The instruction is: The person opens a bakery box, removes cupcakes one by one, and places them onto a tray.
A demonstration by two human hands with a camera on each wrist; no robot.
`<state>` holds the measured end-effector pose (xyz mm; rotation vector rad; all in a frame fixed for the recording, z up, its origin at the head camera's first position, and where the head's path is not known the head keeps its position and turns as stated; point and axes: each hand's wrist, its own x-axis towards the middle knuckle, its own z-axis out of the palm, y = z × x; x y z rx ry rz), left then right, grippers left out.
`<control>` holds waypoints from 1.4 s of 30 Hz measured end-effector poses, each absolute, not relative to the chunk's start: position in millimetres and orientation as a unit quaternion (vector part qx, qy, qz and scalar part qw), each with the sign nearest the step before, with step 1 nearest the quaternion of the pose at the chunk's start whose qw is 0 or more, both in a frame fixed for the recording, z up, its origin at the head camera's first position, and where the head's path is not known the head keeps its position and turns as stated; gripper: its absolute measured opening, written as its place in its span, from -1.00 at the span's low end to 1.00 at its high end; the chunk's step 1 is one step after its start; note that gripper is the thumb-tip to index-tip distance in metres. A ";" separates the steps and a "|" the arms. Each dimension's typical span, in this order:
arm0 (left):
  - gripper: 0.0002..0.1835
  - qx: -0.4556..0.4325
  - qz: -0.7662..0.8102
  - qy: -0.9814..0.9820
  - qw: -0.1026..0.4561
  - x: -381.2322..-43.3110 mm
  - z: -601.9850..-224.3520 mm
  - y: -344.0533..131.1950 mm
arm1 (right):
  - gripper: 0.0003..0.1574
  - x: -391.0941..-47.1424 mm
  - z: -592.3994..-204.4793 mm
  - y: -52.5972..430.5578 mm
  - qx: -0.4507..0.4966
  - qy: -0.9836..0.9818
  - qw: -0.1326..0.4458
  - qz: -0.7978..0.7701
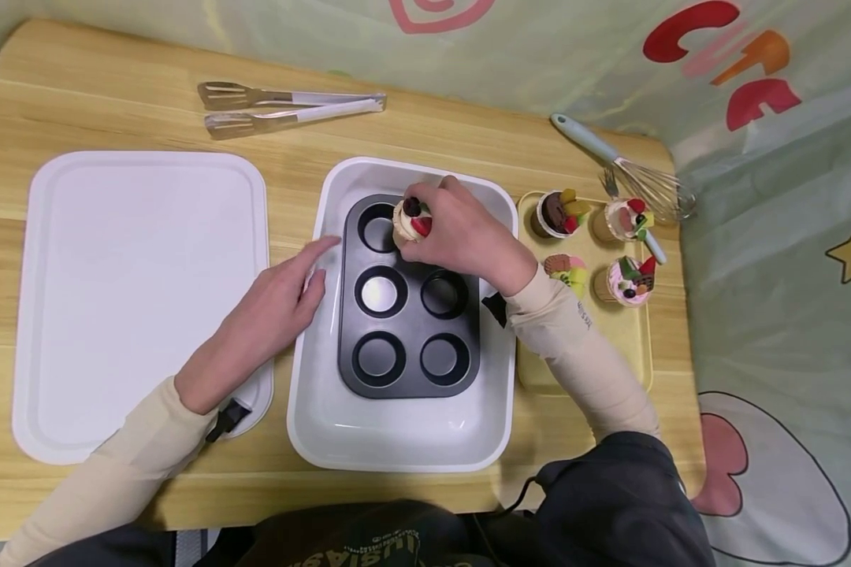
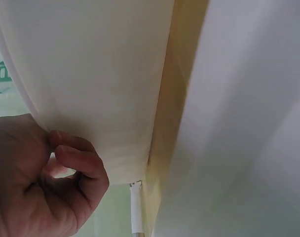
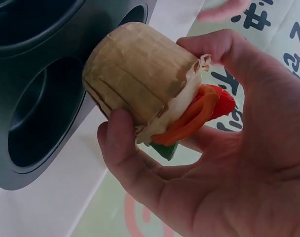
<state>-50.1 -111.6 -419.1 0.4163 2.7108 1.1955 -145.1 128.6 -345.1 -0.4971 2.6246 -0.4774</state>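
Observation:
My right hand (image 1: 461,228) grips a cupcake (image 1: 406,224) above the back row of a dark muffin pan (image 1: 413,323). In the right wrist view, fingers and thumb hold its pleated brown paper cup (image 3: 135,69), tilted beside an empty well. Cream, a red strawberry piece and an orange strip top it. The pan lies inside a white basin (image 1: 404,433). By the basin's left rim is my left hand (image 1: 276,303), holding nothing; its fingers bend loosely in the left wrist view (image 2: 66,182). Whether it touches the rim, I cannot tell.
On the right, a yellow tray (image 1: 549,374) bears several decorated cupcakes (image 1: 627,282), one partly behind my right wrist. A whisk (image 1: 610,157) and a fork (image 1: 609,183) lie behind it. A white tray (image 1: 142,276) occupies the left, with metal tongs (image 1: 291,110) farther back.

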 end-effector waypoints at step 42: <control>-0.80 0.185 0.357 0.907 0.126 -59.2 -422.4 -109.8 | -0.26 -91.8 -305.5 218.9 -0.080 0.969 0.117 -0.205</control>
